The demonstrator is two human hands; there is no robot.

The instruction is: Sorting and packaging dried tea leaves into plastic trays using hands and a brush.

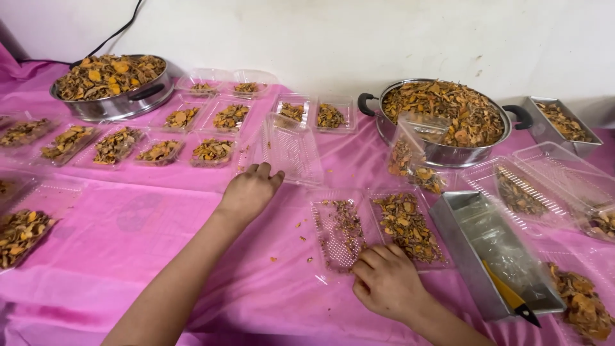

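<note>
- The clear plastic clamshell tray (378,230) lies open on the pink tablecloth (128,243), just beyond the right hand (387,282), whose fingers touch its near edge.
- The empty steel rectangular pan (493,256) sits right of that hand.
- An upright open clear plastic box (291,150) stands just beyond the left hand (251,191).
- The round steel pot of dried orange chips (445,118) stands well behind the right hand.

1. You have one view only, from the camera on your head, with no second view to share the scene with.
2. It looks forward and down across the pink-covered table (128,243) toward the white wall (333,32) behind it.
3. It sits close: your left hand (251,190) and right hand (387,282) reach in from the bottom edge.
</note>
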